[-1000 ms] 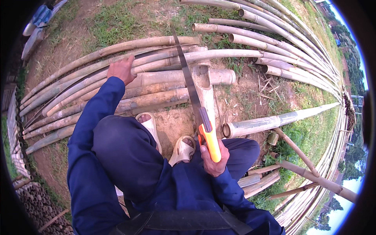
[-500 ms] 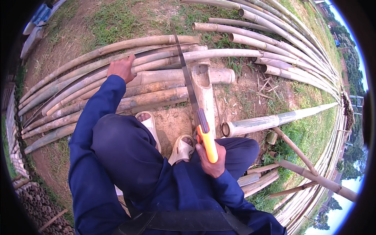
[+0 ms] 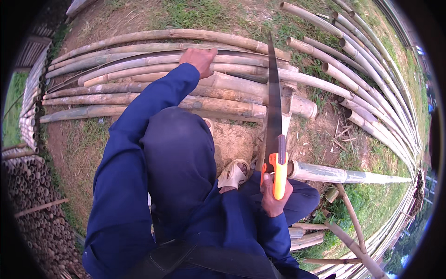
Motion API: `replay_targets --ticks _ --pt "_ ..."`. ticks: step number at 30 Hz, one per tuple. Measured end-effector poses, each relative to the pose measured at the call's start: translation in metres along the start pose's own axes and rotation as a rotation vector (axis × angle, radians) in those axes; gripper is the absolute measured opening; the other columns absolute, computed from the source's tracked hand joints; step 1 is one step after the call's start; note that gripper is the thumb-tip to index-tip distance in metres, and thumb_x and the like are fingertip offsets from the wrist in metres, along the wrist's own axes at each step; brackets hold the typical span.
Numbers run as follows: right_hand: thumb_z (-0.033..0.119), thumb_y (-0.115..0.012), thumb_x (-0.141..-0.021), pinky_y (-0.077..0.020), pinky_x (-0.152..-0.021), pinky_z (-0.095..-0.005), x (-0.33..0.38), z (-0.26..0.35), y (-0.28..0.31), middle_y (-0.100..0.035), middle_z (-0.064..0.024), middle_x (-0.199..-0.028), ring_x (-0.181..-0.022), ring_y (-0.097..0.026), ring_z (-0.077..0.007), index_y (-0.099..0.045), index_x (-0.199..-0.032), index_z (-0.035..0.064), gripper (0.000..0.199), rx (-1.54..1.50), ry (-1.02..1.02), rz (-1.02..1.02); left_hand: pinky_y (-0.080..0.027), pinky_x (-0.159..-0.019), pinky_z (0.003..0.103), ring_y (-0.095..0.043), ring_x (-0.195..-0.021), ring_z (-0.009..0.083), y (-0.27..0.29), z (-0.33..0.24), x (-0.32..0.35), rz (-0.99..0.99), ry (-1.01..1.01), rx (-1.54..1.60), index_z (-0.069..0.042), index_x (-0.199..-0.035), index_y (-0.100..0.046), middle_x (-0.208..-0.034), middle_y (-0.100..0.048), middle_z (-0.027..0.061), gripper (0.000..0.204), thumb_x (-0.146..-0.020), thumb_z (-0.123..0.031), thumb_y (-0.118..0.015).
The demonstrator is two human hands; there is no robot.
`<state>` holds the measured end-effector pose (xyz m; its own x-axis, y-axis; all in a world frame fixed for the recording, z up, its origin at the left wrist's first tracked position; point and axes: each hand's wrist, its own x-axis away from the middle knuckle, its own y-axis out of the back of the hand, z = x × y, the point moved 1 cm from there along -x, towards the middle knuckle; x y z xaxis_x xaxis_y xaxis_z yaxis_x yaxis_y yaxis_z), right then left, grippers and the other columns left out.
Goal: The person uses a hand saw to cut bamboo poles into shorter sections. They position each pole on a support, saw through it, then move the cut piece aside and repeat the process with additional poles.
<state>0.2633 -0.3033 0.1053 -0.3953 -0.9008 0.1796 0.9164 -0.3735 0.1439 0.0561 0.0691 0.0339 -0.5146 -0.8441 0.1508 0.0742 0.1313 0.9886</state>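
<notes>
My right hand (image 3: 277, 199) grips the orange handle of a hand saw (image 3: 274, 100), whose long dark blade points away from me. The blade passes above a long bamboo pole (image 3: 320, 88); whether the teeth touch it I cannot tell. My left hand (image 3: 200, 62) is closed over the bamboo left of the saw, its fingertips hidden on the far side. Under the blade, a thick bamboo piece with a cut-open end (image 3: 285, 104) lies pointing toward me. A thicker bamboo log (image 3: 304, 108) lies crosswise beneath the poles.
Several bamboo poles (image 3: 93, 99) lie side by side at left. More poles (image 3: 367, 74) fan out at the far right. One pale pole (image 3: 325, 173) points right from beside my knee. A bamboo frame (image 3: 353, 218) stands at lower right, and stacked bamboo (image 3: 39, 223) at lower left.
My view has shifted, so the scene sits further right in it. The saw now points more nearly straight ahead. Both hands keep their holds.
</notes>
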Motion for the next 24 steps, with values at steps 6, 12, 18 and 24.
replay_targets --ticks 6,12,18,24 --pt "0.016 -0.071 -0.100 -0.0348 -0.046 -0.0239 -0.150 0.009 -0.032 -0.054 0.0030 -0.058 -0.050 -0.048 -0.0050 -0.063 -0.079 0.0053 0.025 -0.004 0.182 -0.005 -0.056 -0.078 0.048 -0.075 -0.089 0.0344 0.007 0.002 -0.002 -0.061 -0.060 0.017 -0.007 -0.115 -0.060 -0.089 -0.075 0.0170 0.043 -0.077 -0.019 -0.073" --pt "0.009 -0.067 -0.099 -0.0407 -0.048 -0.0238 -0.032 0.012 -0.014 -0.055 -0.0005 -0.060 -0.049 -0.049 -0.0076 -0.059 -0.083 0.0023 0.019 0.003 0.038 -0.064 -0.056 -0.078 0.050 -0.074 -0.091 0.0354 0.001 0.005 0.000 -0.062 -0.088 0.020 -0.008 -0.115 -0.059 -0.091 -0.075 0.0169 0.041 -0.077 -0.018 -0.072" --pt "0.010 -0.071 -0.097 -0.0428 -0.056 -0.0235 -0.060 0.007 0.002 -0.062 0.0009 -0.070 -0.061 -0.053 -0.0044 -0.069 -0.097 -0.0030 0.014 0.052 0.061 0.008 -0.054 -0.086 0.050 -0.072 -0.101 0.0354 0.002 0.003 0.000 0.031 -0.014 0.014 -0.014 -0.126 -0.057 -0.104 -0.075 0.0158 0.058 -0.078 -0.036 -0.083" --pt "0.010 -0.074 -0.095 -0.0425 -0.056 -0.0275 -0.128 0.007 -0.031 -0.059 0.0005 -0.066 -0.062 -0.049 -0.0058 -0.066 -0.083 -0.0007 0.018 0.070 0.198 -0.044 -0.054 -0.093 0.051 -0.071 -0.105 0.0360 0.013 -0.008 -0.007 0.066 -0.002 -0.028 -0.016 -0.133 -0.056 -0.110 -0.075 0.0166 0.065 -0.077 -0.036 -0.083"
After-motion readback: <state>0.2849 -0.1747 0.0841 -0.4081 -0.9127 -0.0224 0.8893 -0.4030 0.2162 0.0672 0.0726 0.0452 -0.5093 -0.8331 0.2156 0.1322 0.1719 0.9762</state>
